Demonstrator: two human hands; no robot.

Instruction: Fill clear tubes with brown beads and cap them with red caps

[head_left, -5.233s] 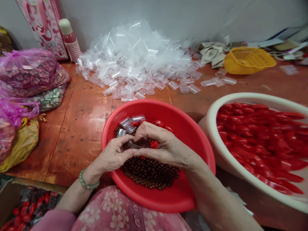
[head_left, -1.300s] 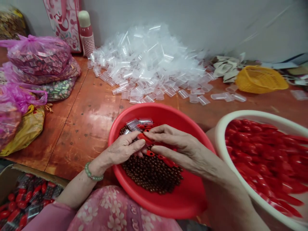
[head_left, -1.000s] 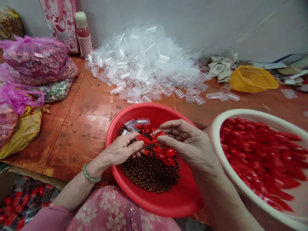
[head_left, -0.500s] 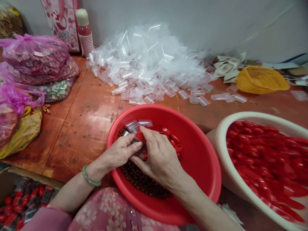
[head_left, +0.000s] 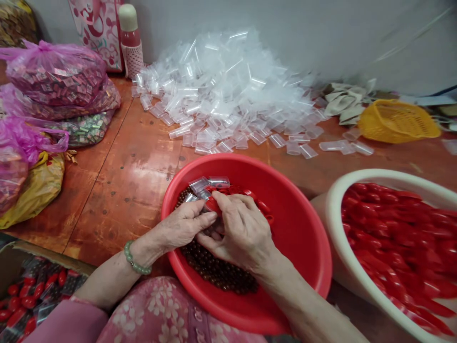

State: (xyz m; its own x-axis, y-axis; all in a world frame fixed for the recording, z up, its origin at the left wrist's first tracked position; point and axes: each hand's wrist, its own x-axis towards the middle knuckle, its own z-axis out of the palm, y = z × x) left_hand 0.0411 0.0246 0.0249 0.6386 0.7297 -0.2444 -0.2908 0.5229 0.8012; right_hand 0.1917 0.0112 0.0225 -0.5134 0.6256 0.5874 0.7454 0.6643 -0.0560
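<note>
A red basin [head_left: 303, 238] rests against my lap and holds small brown beads [head_left: 217, 271], red plastic pieces [head_left: 262, 209] and a few clear sleeves [head_left: 209, 182]. Both hands meet above the beads. My left hand [head_left: 183, 228], with a green bead bracelet at the wrist, is closed around a clear sleeve with a red piece at its top. My right hand [head_left: 243, 233] is curled over it, fingertips pinched at the same sleeve. What lies under the right palm is hidden.
A white basin [head_left: 333, 200] full of red pieces stands at the right. A heap of clear sleeves [head_left: 221, 90] lies at the back, with a yellow basket [head_left: 398, 121] beside it. Pink bags [head_left: 53, 85], a bottle [head_left: 130, 40] and a box of filled sleeves [head_left: 24, 295] are at the left.
My right hand, open and lifted over the red pieces a second ago, has come down and curled onto the sleeve in my left hand. The left hand has stayed in place.
</note>
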